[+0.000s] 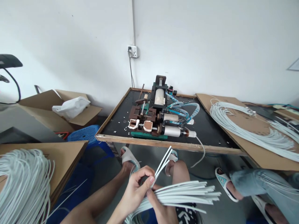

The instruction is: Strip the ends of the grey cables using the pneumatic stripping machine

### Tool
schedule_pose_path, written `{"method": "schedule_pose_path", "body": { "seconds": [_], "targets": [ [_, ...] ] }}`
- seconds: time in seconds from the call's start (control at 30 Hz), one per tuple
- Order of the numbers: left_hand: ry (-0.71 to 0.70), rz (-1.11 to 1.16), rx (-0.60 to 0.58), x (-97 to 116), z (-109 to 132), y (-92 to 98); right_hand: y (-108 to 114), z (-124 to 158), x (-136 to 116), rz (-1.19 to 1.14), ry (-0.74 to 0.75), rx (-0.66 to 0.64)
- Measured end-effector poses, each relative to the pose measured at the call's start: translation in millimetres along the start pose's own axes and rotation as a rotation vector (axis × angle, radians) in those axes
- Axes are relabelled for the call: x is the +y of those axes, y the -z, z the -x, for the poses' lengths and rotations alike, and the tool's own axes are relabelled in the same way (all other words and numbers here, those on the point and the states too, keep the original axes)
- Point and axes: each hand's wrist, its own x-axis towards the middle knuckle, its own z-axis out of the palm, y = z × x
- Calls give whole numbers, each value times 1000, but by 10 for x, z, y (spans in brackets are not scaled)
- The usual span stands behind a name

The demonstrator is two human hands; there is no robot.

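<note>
My left hand (137, 186) is closed in a pinch round a few white cable ends (164, 161) that stick up and to the right. My right hand (161, 208), below it and partly hidden, grips a thick bundle of white cables (191, 193) whose cut ends fan out to the right over my lap. Both hands are low in the view, in front of a small pneumatic machine (158, 115) on a black-topped table (210, 137).
A coil of white cables (23, 183) lies on cardboard at the left. More cables (245, 127) lie on cardboard at the right. Open cardboard boxes (58, 109) and a blue stool (86, 133) stand left of the table. Another person's leg and sandal (233, 183) are at the right.
</note>
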Motion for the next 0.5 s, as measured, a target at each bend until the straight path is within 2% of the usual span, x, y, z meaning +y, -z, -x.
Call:
{"method": "schedule_pose_path", "body": {
  "seconds": [0.07, 0.2, 0.33, 0.43, 0.5],
  "targets": [
    [-20, 25, -1, 6, -25, -14, 124, 111, -119, 83, 15, -41],
    [18, 105, 37, -1, -49, -55, 121, 170, -287, 73, 81, -91],
    [57, 153, 252, -42, -89, -26, 120, 55, -210, 91, 5, -62],
    [-7, 142, 432, -18, -147, 84, 159, -48, -55, -123, -143, -101],
    [-38, 93, 497, 44, -186, 159, 193, -98, 16, -275, -252, -123]
  ]
}}
